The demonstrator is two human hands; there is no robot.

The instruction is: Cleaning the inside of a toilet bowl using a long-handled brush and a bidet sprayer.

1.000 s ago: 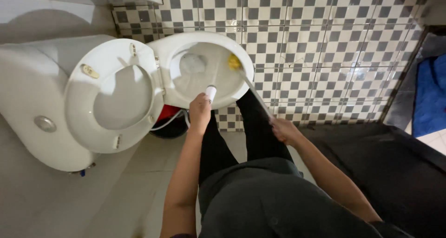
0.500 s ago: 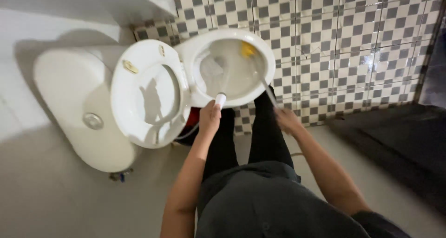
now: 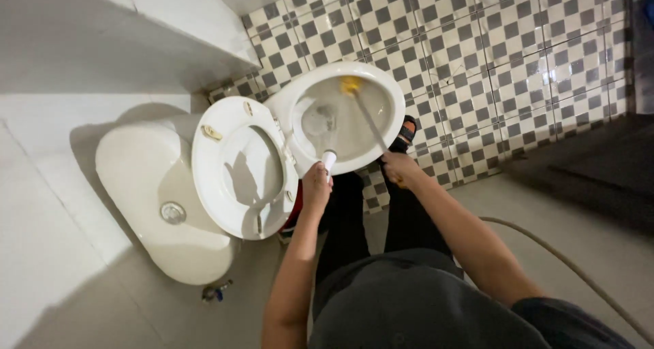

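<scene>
The left hand [image 3: 316, 185] is closed in a fist around the white handle [image 3: 329, 160] of a toilet brush, whose pale bristled head [image 3: 319, 121] sits down inside the toilet bowl [image 3: 394, 97], against the bowl's inner wall on the side nearest the hinge. The right hand [image 3: 398, 168] is curled around the near end of a thin grey rod [image 3: 369, 122] that runs diagonally up across the bowl to a yellow tip [image 3: 350, 85] resting near the far inner rim; the fingers are turned away from the camera, so how tight the grip is cannot be told, and the rod may be a spray wand rather than a second brush. Both hands sit just over the near edge of the bowl, with the person's legs in black trousers [image 3: 354, 219] below them and a dark grey shirt [image 3: 415, 301] filling the bottom of the view. A foot in a black sandal [image 3: 406, 132] shows just beside the bowl on the right. To the left of the bowl the white seat and lid [image 3: 242, 168] stand raised, leaning back against the white cistern [image 3: 146, 185], which has a round chrome flush button [image 3: 173, 213] on top. A small valve [image 3: 216, 292] sits at the foot of the cistern on the plain grey floor [image 3: 88, 281]. Behind the toilet the floor is laid in black-and-white checkered tiles [image 3: 490, 56]. A beige hose [image 3: 579, 274] curves across the floor on the right, passing behind the right forearm.
</scene>
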